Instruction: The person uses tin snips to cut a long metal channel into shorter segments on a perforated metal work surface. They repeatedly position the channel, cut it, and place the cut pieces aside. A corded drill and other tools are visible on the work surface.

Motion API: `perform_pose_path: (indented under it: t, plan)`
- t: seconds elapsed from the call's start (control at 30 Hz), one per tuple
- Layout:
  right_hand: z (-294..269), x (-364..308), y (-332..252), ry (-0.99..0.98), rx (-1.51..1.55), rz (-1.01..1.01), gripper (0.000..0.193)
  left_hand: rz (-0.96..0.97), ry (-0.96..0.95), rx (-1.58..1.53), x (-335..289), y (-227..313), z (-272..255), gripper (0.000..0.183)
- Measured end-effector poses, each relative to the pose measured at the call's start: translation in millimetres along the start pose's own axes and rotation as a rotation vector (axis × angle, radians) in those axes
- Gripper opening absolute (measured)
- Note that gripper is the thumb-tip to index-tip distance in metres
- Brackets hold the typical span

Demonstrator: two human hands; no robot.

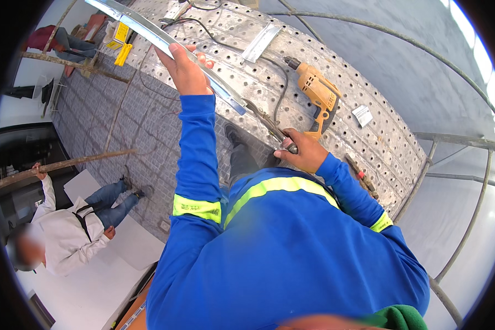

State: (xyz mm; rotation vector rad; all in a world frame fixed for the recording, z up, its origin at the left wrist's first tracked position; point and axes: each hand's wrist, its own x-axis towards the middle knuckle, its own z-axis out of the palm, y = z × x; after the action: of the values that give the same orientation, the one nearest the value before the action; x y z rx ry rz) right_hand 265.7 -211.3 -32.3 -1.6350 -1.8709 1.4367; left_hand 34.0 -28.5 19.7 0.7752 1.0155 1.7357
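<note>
My left hand (187,71) is wrapped round a long, shiny metal channel (148,32), which slants from the upper left to its near end by the middle. My right hand (308,151) grips the handles of a worn, dark metal hand tool that looks like tin snips (270,125). Its jaws meet the channel's near end; whether they bite into the metal I cannot tell. To the right of the snips, a yellow-orange power drill (318,91) lies on the perforated metal platform (341,146), its chuck pointing away from me.
A bent metal offcut (262,42), a smaller piece (362,115) and a red-marked hand tool (361,175) lie on the platform. A black cable (220,41) crosses it. Scaffold pipes (423,50) border the right. Below left, a person (74,228) holds a pole; another person (69,41) is farther off.
</note>
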Motion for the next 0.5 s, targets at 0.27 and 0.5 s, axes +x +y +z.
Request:
perform_pose_path:
  t: [0.27, 0.5]
  plan:
    - [1, -2, -6, 0.025, 0.010, -0.004, 0.059, 0.048, 0.025, 0.032, -9, 3, 4, 0.068]
    - [6, -1, 0, 0.053, -0.030, 0.003, 0.051, 0.123, 0.015, 0.085, -15, 4, 6, 0.070]
